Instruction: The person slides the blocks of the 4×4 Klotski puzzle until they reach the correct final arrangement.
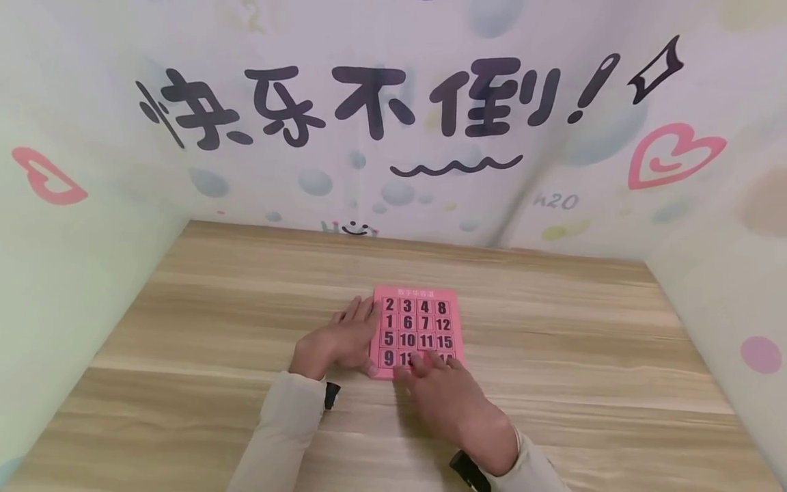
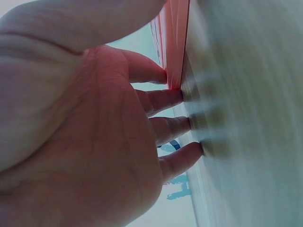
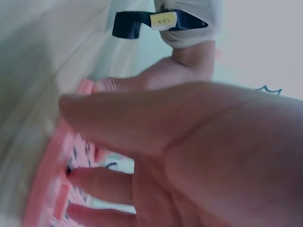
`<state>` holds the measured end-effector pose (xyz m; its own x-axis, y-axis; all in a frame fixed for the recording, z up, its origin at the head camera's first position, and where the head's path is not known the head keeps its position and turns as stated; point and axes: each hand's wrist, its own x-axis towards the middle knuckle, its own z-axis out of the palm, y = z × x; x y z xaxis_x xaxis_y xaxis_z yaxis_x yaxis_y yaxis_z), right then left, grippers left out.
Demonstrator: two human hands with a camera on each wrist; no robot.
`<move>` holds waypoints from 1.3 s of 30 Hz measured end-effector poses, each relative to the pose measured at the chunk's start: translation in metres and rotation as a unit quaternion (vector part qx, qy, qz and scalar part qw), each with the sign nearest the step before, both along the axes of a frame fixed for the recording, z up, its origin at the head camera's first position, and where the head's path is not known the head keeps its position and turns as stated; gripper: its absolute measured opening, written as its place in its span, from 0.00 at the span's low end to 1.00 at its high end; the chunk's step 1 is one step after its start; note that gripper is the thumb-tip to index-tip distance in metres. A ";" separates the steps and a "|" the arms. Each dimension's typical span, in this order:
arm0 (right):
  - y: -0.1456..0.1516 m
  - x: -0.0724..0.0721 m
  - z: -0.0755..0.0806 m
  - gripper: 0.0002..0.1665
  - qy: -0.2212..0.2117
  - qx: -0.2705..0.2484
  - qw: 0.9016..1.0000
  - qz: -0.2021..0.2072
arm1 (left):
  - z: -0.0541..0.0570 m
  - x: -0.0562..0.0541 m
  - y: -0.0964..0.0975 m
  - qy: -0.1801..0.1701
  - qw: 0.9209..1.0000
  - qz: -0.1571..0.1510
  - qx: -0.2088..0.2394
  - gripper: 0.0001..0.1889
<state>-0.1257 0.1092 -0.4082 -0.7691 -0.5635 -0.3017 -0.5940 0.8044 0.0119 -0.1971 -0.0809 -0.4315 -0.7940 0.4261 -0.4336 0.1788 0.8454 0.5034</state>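
Observation:
A pink number slide puzzle (image 1: 456, 318) lies flat on the wooden table, its black-numbered tiles facing up. Along the puzzle's left edge rests my left hand (image 1: 344, 342), its thumb by the near left corner. The left wrist view shows extended fingers (image 2: 175, 163) with tips on the tabletop, one against the puzzle's side (image 2: 176, 42). My right hand (image 1: 449, 400) lies over the near edge, fingertips touching the bottom row and partly covering tiles 13 and 14. In the right wrist view its fingers (image 3: 102, 184) reach the tile face (image 3: 78, 189), thumb beside the near edge.
The wood-grain table (image 1: 215, 301) extends around the puzzle on all sides. A printed backdrop (image 1: 320, 205) with large dark characters and pink hearts stands behind, with side walls at left and right. Dark straps (image 3: 184, 21) circle both wrists.

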 end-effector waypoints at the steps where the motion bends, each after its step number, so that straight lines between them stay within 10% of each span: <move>1: 0.002 -0.001 0.002 0.25 -0.009 -0.010 1.000 -0.004 | 0.000 0.000 0.000 0.000 1.000 0.001 0.002 0.60; 12: 0.048 -0.004 0.007 0.27 -0.034 -0.038 0.996 -0.068 | -0.003 -0.001 0.000 -0.002 1.000 -0.003 -0.005 0.61; 39: 0.055 -0.003 0.001 0.26 -0.016 -0.004 0.998 -0.058 | -0.003 -0.002 -0.002 -0.002 1.000 0.001 0.010 0.60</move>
<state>-0.1290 0.1639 -0.4075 -0.8192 -0.4732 -0.3240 -0.4965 0.8679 -0.0121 -0.1986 -0.0828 -0.4340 -0.7934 0.4328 -0.4280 0.1740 0.8351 0.5218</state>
